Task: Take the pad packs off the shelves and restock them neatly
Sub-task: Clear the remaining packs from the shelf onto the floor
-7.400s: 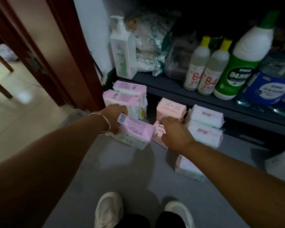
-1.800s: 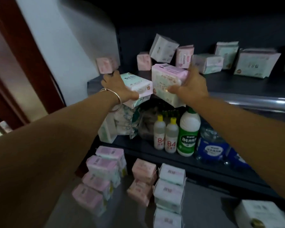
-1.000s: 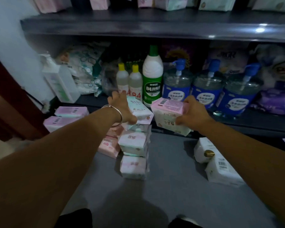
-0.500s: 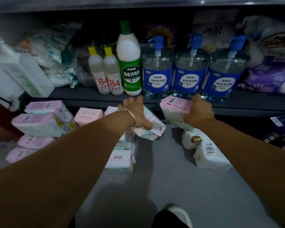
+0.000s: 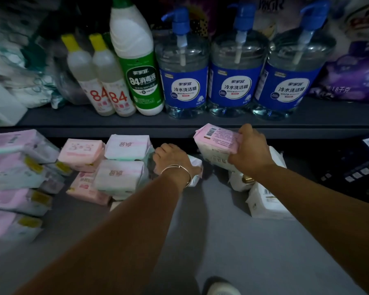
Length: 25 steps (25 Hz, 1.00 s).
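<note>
The right hand (image 5: 250, 151) holds a pink pack (image 5: 216, 143) just right of the floor pile (image 5: 124, 162). The left hand (image 5: 175, 160) presses a pack down beside the pile. Set packs flat, edges lined up.

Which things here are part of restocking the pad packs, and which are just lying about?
Part of the job: pink pack in the right hand; white pack under the left hand; stacked packs on the floor.

Lying about: disinfectant bottles, blue pump bottles, purple bag.
</note>
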Available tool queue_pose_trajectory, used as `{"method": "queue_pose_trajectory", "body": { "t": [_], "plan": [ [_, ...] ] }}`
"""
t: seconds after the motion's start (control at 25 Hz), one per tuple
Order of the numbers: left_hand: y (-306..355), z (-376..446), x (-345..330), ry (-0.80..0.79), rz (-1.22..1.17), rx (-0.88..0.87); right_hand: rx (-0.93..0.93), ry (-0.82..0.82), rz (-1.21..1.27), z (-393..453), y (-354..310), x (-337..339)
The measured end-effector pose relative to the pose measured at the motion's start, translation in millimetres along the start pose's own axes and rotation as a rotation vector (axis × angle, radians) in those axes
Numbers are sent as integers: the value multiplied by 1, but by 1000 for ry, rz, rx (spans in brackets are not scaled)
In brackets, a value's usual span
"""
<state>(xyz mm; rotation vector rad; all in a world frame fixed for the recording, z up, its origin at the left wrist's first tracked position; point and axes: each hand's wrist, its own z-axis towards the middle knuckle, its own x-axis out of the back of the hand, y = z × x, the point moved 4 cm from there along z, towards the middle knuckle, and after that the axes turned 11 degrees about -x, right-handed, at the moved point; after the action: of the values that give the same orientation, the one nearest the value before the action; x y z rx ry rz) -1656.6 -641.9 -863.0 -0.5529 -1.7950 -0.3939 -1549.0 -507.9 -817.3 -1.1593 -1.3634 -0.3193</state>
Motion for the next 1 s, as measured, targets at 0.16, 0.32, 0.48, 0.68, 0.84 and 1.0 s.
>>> {"method": "queue_pose_trajectory", "body": {
  "t": [0.16, 0.32, 0.48, 0.68, 0.84, 1.0],
  "plan": [
    [2, 25, -13, 10, 12, 46, 36, -40, 58, 8, 7, -10],
    [-7, 46, -28, -64, -46, 28, 101, -60, 72, 9, 5, -18],
    [-16, 44, -19, -91, -44, -93, 127, -63, 81, 8, -3, -24],
    [-49, 26, 24, 26, -201, -94, 154, -138, 83, -2, -20, -31],
    [-72, 14, 44, 109, -293, -104, 183, -302, 25, -23, -26, -61],
    [-75, 10, 44, 140, -333, -168, 173, -303, 0, -28, -32, -106]
  ]
}}
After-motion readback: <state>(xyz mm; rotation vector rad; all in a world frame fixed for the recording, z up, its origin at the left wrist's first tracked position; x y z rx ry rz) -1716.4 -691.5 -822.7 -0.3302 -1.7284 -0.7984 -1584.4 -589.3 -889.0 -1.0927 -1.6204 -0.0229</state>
